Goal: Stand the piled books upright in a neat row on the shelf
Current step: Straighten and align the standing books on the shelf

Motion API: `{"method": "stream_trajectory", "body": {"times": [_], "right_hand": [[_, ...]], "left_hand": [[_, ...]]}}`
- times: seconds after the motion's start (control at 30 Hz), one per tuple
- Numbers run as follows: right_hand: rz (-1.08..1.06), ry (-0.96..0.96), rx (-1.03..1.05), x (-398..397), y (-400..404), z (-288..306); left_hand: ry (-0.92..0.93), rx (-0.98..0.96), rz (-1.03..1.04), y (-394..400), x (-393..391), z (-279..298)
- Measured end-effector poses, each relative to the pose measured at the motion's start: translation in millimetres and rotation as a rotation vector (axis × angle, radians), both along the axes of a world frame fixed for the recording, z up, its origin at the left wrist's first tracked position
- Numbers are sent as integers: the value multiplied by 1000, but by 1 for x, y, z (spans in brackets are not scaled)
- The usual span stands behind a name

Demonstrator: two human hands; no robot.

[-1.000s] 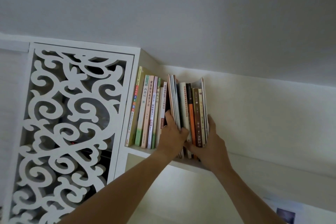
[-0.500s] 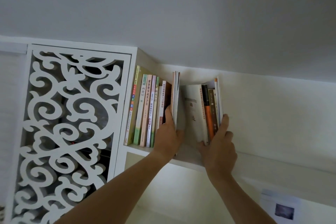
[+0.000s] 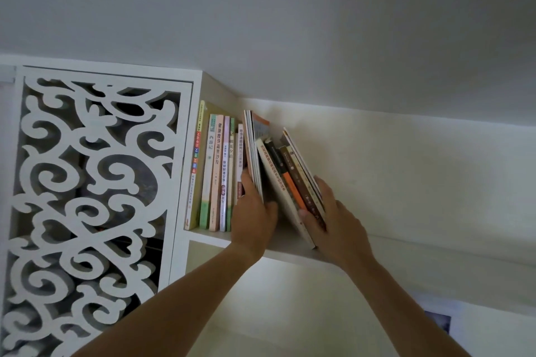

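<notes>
— What's the setting up there?

— A high white shelf (image 3: 290,246) under a grey ceiling, with a white scrollwork lattice panel (image 3: 92,197) to its left. From my feed, the upright row of pale paperback books (image 3: 216,174) stands against the shelf's left wall.

— And the grips?

— My left hand (image 3: 253,214) curls round the thin magazines (image 3: 253,151) at the row's end, bracing them. My right hand (image 3: 333,217) clamps the small bundle of brown and orange-spined books (image 3: 290,180), thumb on the spines, fingers behind.

— The relation that matters?

— The bundle's long axis tilts, tops leaning left onto the magazines, feet out right, a wedge gap between. The right hand is nearer its foot, so I'd judge it must push leftward.

— Changed from half a second ago?

— Then the bundle stood almost upright, apart from the row; now it leans in.
</notes>
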State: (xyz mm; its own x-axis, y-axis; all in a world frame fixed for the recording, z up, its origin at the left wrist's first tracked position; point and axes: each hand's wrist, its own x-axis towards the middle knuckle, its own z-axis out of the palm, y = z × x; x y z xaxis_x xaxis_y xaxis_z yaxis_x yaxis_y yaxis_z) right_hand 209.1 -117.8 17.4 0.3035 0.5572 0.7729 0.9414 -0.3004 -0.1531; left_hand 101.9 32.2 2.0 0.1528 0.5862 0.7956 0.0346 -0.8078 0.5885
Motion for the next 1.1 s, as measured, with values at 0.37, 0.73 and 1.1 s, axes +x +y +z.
{"method": "stream_trajectory", "body": {"times": [0.37,0.73,1.1], "right_hand": [[164,221,99,30,-40,-3],[-109,-62,125,17,-24,-8],[20,28,456,20,-25,-24]], "left_hand": [[13,5,53,-3,2,1],[9,-157,-76,-88,18,11],[117,-191,-585,-49,35,49]]}}
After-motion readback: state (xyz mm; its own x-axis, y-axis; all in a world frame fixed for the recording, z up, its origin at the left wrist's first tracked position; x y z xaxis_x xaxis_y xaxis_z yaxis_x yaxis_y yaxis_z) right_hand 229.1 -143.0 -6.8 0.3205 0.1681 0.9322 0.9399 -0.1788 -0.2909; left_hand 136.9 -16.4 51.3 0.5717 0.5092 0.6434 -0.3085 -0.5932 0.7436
